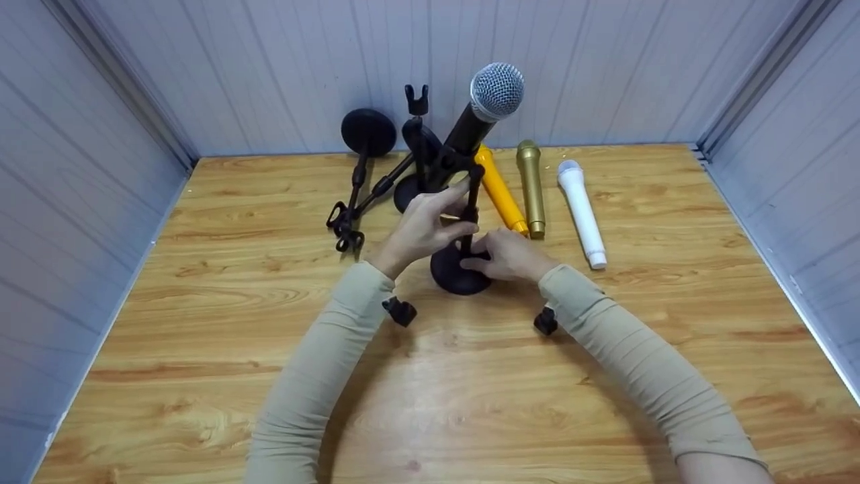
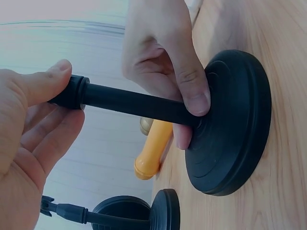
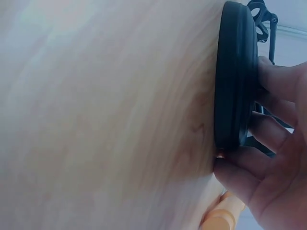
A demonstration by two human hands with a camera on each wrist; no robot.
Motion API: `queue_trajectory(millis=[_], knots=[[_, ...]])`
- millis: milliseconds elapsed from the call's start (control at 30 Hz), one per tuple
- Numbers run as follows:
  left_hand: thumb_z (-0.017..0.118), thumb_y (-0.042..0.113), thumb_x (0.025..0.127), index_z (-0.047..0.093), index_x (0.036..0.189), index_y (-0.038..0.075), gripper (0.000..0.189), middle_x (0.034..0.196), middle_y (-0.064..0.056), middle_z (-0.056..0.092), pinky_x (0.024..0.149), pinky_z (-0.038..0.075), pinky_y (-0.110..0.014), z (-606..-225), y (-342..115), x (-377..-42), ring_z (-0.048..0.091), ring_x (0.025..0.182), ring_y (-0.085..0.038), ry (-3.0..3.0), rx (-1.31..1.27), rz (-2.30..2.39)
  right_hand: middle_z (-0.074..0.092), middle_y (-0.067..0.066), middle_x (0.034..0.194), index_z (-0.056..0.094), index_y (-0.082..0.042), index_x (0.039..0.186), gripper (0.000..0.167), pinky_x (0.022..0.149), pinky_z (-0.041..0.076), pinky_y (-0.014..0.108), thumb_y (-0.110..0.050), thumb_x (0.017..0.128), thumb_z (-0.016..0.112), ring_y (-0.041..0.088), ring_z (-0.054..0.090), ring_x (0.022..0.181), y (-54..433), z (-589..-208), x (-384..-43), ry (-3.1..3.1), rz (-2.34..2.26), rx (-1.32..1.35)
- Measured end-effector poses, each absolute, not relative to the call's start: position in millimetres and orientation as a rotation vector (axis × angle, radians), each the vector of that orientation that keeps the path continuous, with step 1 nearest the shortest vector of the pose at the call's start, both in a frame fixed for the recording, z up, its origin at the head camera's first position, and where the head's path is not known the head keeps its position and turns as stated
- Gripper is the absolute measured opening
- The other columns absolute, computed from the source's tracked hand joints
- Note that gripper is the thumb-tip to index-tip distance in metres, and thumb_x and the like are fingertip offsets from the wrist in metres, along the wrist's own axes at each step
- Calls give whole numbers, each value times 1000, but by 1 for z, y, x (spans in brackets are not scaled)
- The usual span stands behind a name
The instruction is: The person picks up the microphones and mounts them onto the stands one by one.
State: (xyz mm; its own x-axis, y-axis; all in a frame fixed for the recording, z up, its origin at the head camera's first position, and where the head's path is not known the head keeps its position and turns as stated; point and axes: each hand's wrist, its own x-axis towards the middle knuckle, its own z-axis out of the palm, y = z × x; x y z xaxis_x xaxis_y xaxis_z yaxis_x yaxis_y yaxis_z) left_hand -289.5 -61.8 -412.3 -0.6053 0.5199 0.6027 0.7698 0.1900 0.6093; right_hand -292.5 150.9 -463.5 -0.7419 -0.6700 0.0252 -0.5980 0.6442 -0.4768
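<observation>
A black desk microphone stand [image 1: 460,275] stands upright in the middle of the table, its round base on the wood. Clipped at its top, a black microphone [image 1: 468,131] with a silver mesh head tilts up to the right. My left hand [image 1: 426,222] holds the collar [image 2: 72,92] of the pole between thumb and fingers. Low down, my right hand [image 1: 510,254] pinches the foot of the pole [image 2: 139,105], its thumb just above the base [image 2: 235,124]. In the right wrist view, the fingers curl beside the base's edge [image 3: 235,76].
Behind on the left, one black stand [image 1: 418,144] is upright with an empty clip; two others [image 1: 359,178] lie on their sides. To the right lie a yellow microphone [image 1: 500,191], a gold one [image 1: 532,185] and a white one [image 1: 582,215]. Pale panel walls [image 1: 302,81] enclose the table.
</observation>
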Motion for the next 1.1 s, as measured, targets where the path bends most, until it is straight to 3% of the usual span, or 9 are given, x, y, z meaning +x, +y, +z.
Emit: queue_trajectory(millis=[133, 233, 333, 400, 467, 533, 633, 867, 1100], knots=[[79, 6, 89, 50, 146, -4, 64, 102, -10, 75, 75, 60, -35, -410, -62, -291, 73, 89, -19, -2215, -1251, -1408, 48, -5, 57, 65, -11, 76, 36, 53, 40, 29, -39, 98, 68, 12, 49, 55, 151, -461, -294, 2708, -681, -1079], [76, 3, 91, 47, 149, -2, 65, 105, -9, 75, 76, 60, -31, -410, -63, -291, 73, 93, -19, -2223, -1291, -1469, 60, 3, 69, 72, -11, 98, 38, 62, 51, 37, -48, 100, 62, 22, 62, 66, 147, -461, -296, 2726, -551, -1076], [73, 0, 92, 41, 153, -1, 69, 109, -11, 74, 78, 60, -32, -413, -63, -292, 72, 98, -20, -2217, -1340, -1558, 67, 15, 118, 60, -20, 141, 58, 89, 54, 48, -61, 102, 46, 37, 66, 104, 141, -464, -297, 2700, -383, -1019], [72, -2, 92, 38, 154, 0, 70, 110, -12, 74, 81, 59, -36, -415, -65, -293, 72, 100, -20, -2212, -1368, -1619, 47, 18, 150, 36, -29, 159, 68, 104, 45, 54, -67, 102, 35, 45, 51, 130, 139, -468, -298, 2654, -314, -958], [70, -4, 93, 35, 155, 0, 72, 111, -13, 73, 84, 59, -40, -415, -67, -293, 71, 102, -20, -2213, -1395, -1689, 23, 15, 165, 19, -36, 163, 72, 112, 35, 57, -72, 100, 27, 46, 32, 144, 140, -470, -298, 2607, -285, -891], [69, -5, 93, 34, 156, 2, 72, 112, -13, 73, 86, 58, -42, -416, -68, -293, 71, 103, -20, -2225, -1405, -1745, 14, 13, 168, 14, -40, 162, 73, 115, 30, 58, -75, 99, 24, 46, 23, 148, 140, -470, -298, 2580, -278, -860], [68, -6, 94, 33, 157, 2, 72, 112, -14, 72, 86, 58, -40, -415, -69, -292, 71, 102, -19, -2242, -1389, -1760, 11, 13, 169, 14, -41, 162, 71, 117, 26, 58, -74, 100, 21, 44, 20, 149, 140, -472, -298, 2576, -281, -875], [75, 0, 90, 44, 151, -1, 68, 105, -12, 74, 82, 58, -29, -411, -64, -288, 73, 93, -18, -2218, -1274, -1489, 28, 18, 163, 30, -31, 161, 62, 118, 25, 56, -61, 107, 24, 41, 32, 145, 136, -471, -296, 2673, -284, -946], [82, 5, 86, 55, 144, 0, 64, 96, -10, 77, 77, 58, -26, -410, -59, -283, 74, 84, -15, -2243, -1127, -1325, 33, 21, 159, 34, -27, 160, 59, 114, 31, 58, -55, 109, 28, 40, 37, 143, 131, -464, -294, 2667, -260, -947]])
